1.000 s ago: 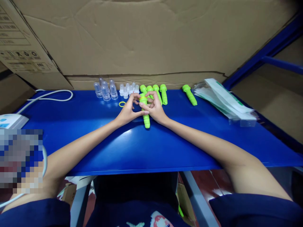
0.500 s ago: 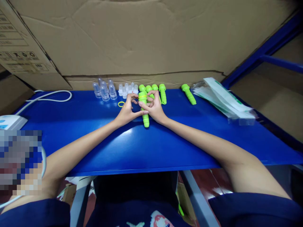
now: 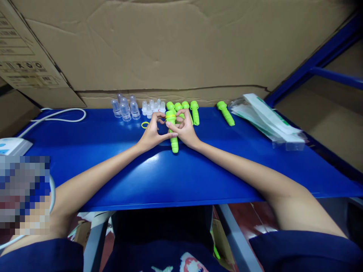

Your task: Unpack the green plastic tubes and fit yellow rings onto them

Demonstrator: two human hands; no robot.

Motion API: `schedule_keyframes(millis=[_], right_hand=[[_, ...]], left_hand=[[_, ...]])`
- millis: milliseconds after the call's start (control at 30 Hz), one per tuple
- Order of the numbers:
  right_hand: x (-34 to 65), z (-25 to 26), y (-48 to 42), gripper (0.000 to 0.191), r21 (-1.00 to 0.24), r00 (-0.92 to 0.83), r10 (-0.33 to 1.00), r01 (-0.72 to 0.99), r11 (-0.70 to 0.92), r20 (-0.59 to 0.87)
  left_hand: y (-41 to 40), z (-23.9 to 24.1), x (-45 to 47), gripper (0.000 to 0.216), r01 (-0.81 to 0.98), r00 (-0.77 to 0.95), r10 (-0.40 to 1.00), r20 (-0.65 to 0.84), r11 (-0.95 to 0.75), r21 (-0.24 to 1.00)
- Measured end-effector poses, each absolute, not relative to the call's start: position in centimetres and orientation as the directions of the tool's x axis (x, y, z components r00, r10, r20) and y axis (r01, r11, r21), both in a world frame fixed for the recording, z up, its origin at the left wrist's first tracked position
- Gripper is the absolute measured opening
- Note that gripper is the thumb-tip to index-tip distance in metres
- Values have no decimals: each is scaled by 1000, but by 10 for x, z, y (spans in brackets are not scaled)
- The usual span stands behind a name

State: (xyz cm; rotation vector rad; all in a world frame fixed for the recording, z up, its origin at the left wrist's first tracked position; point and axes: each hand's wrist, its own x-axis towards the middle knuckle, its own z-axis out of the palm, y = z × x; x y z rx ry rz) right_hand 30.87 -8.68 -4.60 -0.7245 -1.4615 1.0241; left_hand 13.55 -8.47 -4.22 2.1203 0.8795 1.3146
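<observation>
Between my two hands is a lime-green flashlight-shaped plastic body (image 3: 174,144), wide end away from me and narrow end toward me. A yellow ring (image 3: 170,116) sits around its wide head. My left hand (image 3: 152,133) is closed on it from the left, thumb across the shaft and fingers near the head. From the right, my right hand (image 3: 185,130) grips it, thumb on the body just under the head and fingers curled behind. A second yellow ring (image 3: 145,125) lies flat on the table beside my left fingers.
Several clear plastic domes (image 3: 125,110) and smaller clear-white caps (image 3: 153,107) stand at the back. Behind my right hand are several more green bodies (image 3: 194,112); another (image 3: 226,113) lies farther right, by plastic-wrapped packets (image 3: 268,119). A white cable (image 3: 68,110) loops across the blue table (image 3: 136,185).
The yellow ring, stretched out past the head's sides before, now sits close around it. Both hands stay in almost the same place.
</observation>
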Motion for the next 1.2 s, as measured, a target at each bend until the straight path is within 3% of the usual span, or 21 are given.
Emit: schedule_keyframes(millis=[300,533,833,1200], right_hand=[[308,-42,-86,66,-921,-135,912,-107,375,387],[308,-37,-87,58,-977,-223,952,-91,194,209],[306,-36,-90,62,-971,-229,946,-126,205,230],[309,-37,-91,67,-969,-252,940,-138,203,232]], left_hand=[[-80,-46,132,77,320,242,681,692,-729,605],[-80,-46,131,62,361,243,643,726,-755,548],[-83,-42,131,56,401,247,627,739,-760,511],[-83,-40,131,58,397,229,693,684,-708,584]])
